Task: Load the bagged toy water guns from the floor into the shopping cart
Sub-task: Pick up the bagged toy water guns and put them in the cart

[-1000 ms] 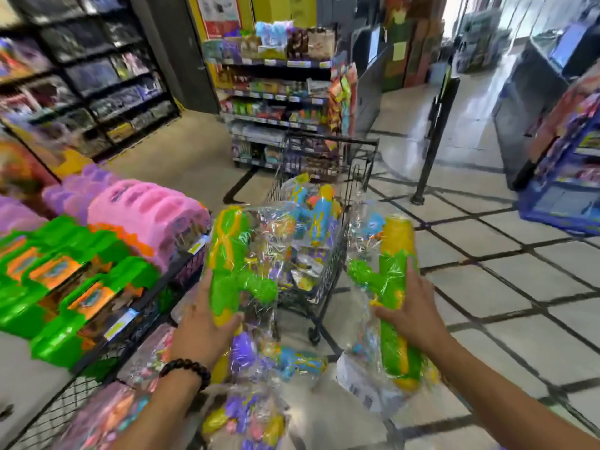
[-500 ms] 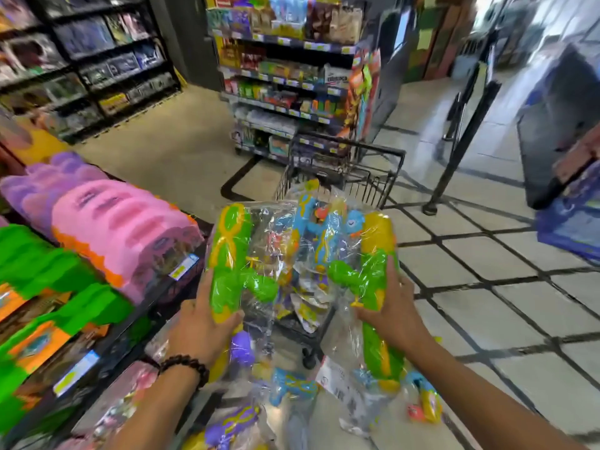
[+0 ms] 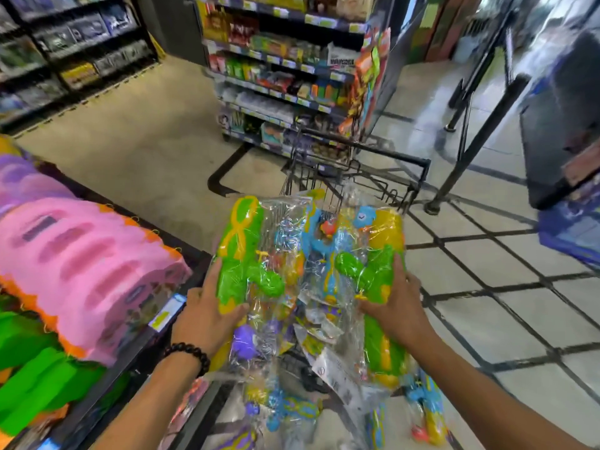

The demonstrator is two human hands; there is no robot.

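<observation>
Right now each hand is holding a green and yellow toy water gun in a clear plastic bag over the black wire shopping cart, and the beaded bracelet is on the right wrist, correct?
Not quite. The head view shows the black beaded bracelet on the left wrist. The rest holds: left hand and right hand each grip a bagged gun over the cart.

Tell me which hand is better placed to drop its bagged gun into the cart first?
Probably the right hand: its bagged gun overlaps the cart opening, while the left hand sits nearer the shelf.

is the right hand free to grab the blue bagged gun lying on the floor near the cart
Probably not yet: the right hand is full, gripping a green bagged water gun; the blue one lies unobstructed below.
</observation>
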